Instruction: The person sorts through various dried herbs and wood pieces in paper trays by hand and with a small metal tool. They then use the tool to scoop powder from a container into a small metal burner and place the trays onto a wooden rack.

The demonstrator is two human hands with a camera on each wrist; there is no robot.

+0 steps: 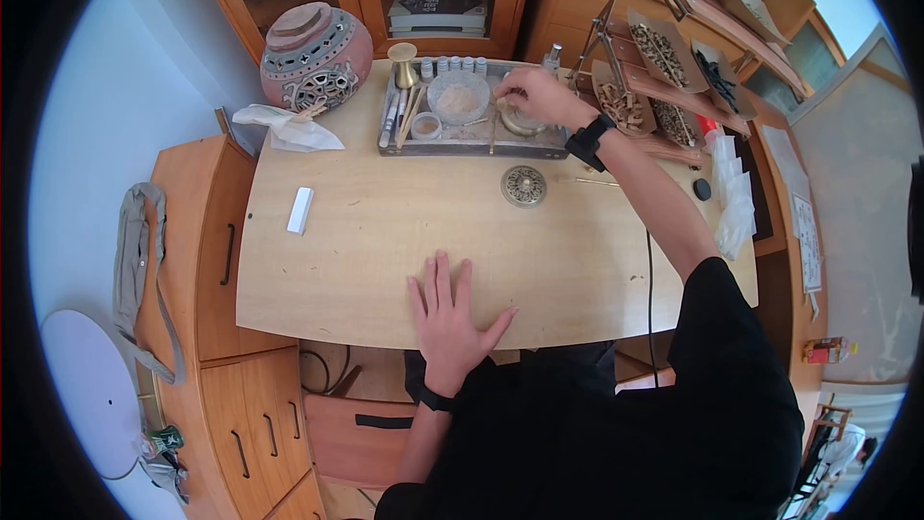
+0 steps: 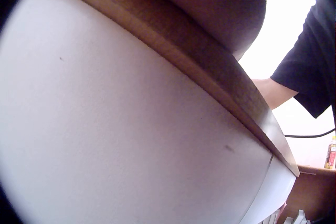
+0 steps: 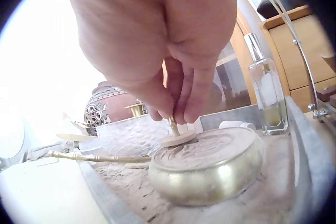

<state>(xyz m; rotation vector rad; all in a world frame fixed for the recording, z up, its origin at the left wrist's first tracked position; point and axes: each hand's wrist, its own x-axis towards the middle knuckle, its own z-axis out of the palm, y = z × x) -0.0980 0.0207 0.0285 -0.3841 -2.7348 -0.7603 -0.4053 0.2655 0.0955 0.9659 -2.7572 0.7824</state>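
Note:
My right hand (image 1: 541, 96) reaches over the tray and pinches the short handle of a brass ash press (image 3: 178, 139) between thumb and fingers. Its flat disc lies at the near-left rim of a round brass incense burner (image 3: 207, 181), over pale ash whose surface shows swirled ridges. In the head view the hand covers most of the press. My left hand (image 1: 450, 323) rests palm down near the table's front edge, fingers spread, holding nothing. The burner's pierced brass lid (image 1: 524, 187) lies on the table in front of the tray.
The grey tray (image 1: 452, 148) also holds a glass bowl (image 1: 459, 98) of ash, a small jar (image 1: 426, 125), sticks and little bottles. A glass spray bottle (image 3: 269, 95) stands behind the burner. Right of it is a wooden rack (image 1: 674, 96) of incense materials; a white block (image 1: 300, 211) lies left.

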